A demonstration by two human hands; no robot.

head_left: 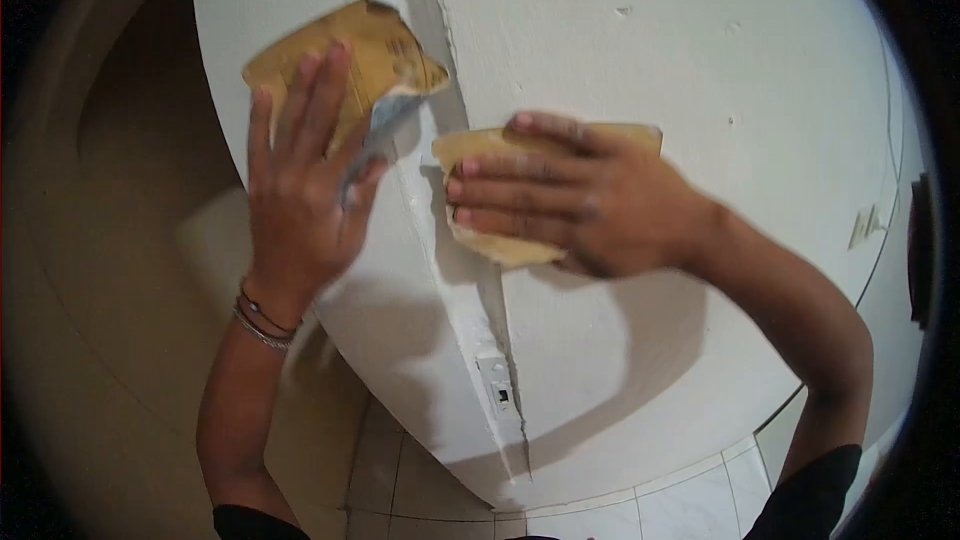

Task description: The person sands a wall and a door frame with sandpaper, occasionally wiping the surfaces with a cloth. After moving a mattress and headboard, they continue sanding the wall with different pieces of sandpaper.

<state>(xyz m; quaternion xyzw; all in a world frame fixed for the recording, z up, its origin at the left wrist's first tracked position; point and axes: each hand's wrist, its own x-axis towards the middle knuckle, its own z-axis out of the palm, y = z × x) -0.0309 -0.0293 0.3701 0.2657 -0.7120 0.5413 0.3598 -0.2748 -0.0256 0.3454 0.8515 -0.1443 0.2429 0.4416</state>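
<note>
My left hand (305,180) lies over a tan sheet (375,45) with dark printing, its fingers spread on the sheet and its thumb by a folded grey-blue edge. My right hand (575,195) presses a second tan sheet (510,248) flat against the white surface (600,60), fingers stretched leftward across it. The second sheet's edge reaches a raised white strip (445,285) that runs down the surface. The undersides of both sheets are mostly hidden.
A metal plate with a small dark slot (497,385) sits low on the strip. At the right is a wall switch or socket (862,227). Pale floor tiles (640,510) show at the bottom, and a brown area (120,270) at the left.
</note>
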